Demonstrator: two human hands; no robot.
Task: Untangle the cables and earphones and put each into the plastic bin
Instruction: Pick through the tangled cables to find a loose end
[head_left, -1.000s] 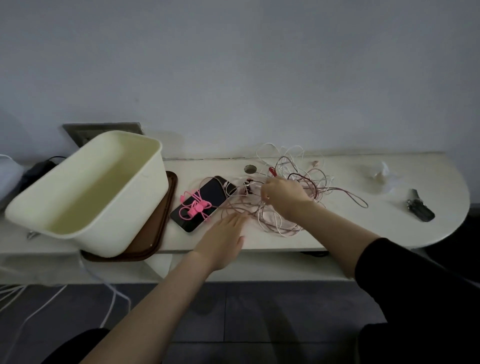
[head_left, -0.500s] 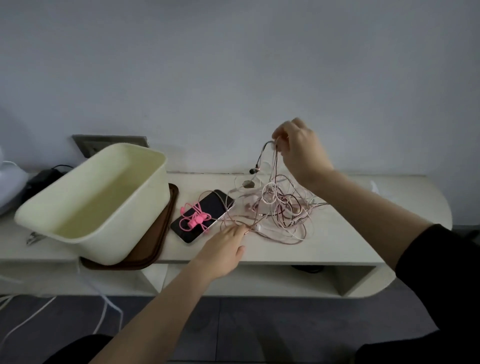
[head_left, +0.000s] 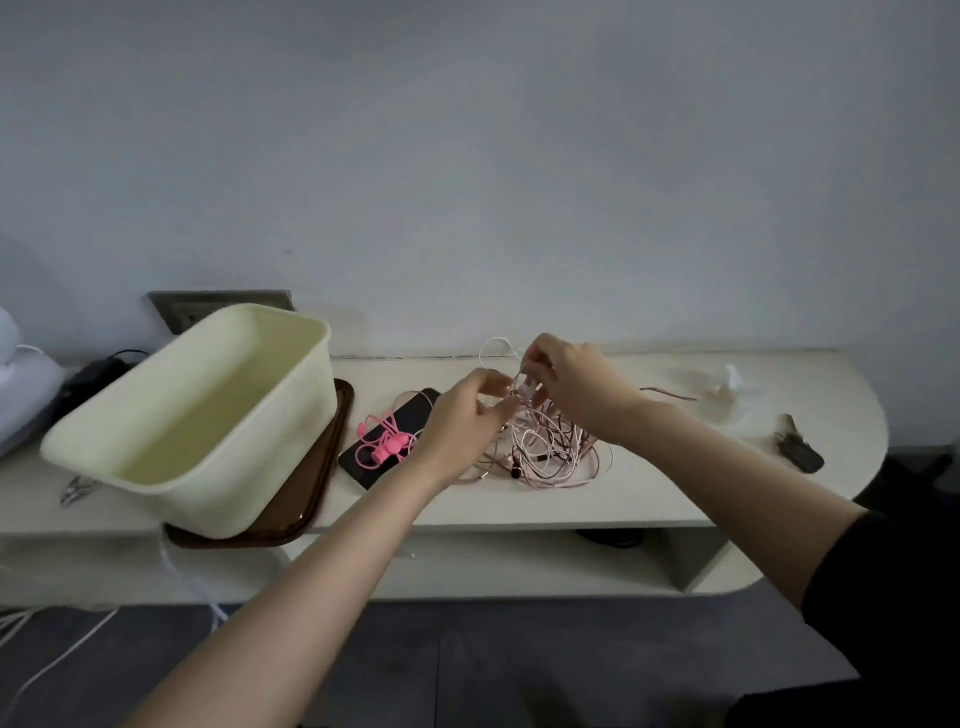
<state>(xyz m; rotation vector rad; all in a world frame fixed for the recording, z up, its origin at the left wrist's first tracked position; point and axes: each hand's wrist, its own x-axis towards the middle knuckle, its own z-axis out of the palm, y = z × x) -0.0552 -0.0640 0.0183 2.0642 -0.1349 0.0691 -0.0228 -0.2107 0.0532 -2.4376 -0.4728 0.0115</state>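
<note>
At table (head_left: 649, 499) centre, we find left hand (head_left: 462, 423) and right hand (head_left: 574, 384) each pinching strands atop the tangle (head_left: 550, 452), spread 9-to-3 o'clock; bin (head_left: 218, 483) at 9 o'clock.

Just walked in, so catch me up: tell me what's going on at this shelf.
A person is working on a tangle of cables lying on the shelf. The right hand pinches a pale loop raised above the pile, and the left hand pinches strands beside it. The plastic bin rests on a brown tray to the left, with nothing visible inside. Pink earphones lie on a phone between bin and tangle, untouched.
</note>
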